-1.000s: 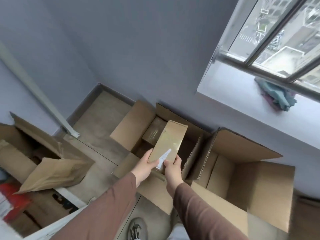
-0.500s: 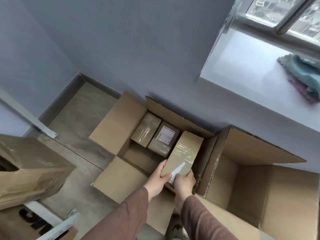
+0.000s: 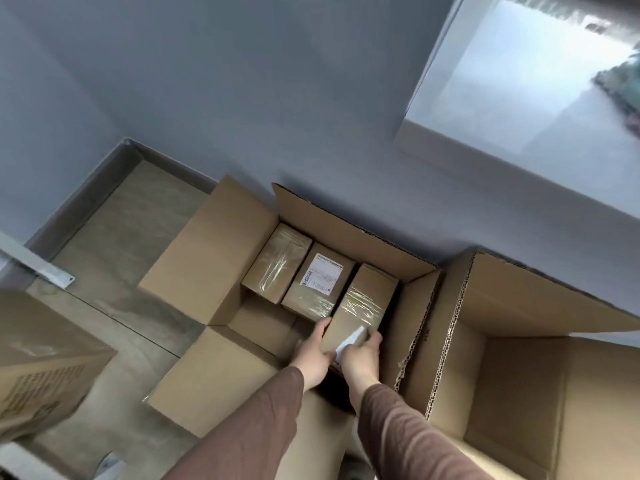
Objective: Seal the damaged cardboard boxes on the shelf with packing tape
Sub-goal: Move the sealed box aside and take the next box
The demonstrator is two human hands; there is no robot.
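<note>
A small taped cardboard box (image 3: 367,299) with a white label at its near end sits low inside a large open carton (image 3: 349,233) on the floor. My left hand (image 3: 317,351) grips its near left corner and my right hand (image 3: 360,355) grips its near right corner. Two more small taped boxes lie beside it in the carton: one with a white shipping label (image 3: 320,285) and one wrapped in clear tape (image 3: 278,261). No tape roll is in view.
A second large open carton (image 3: 519,375) stands to the right, its corrugated flap touching the first. Another cardboard box (image 3: 41,368) is at the left edge. A window sill (image 3: 519,98) juts out above right, and a metal shelf leg (image 3: 34,265) stands at the left.
Both hands have lowered the small box from above the carton down into it, beside the two other small boxes. The view has tilted downward.
</note>
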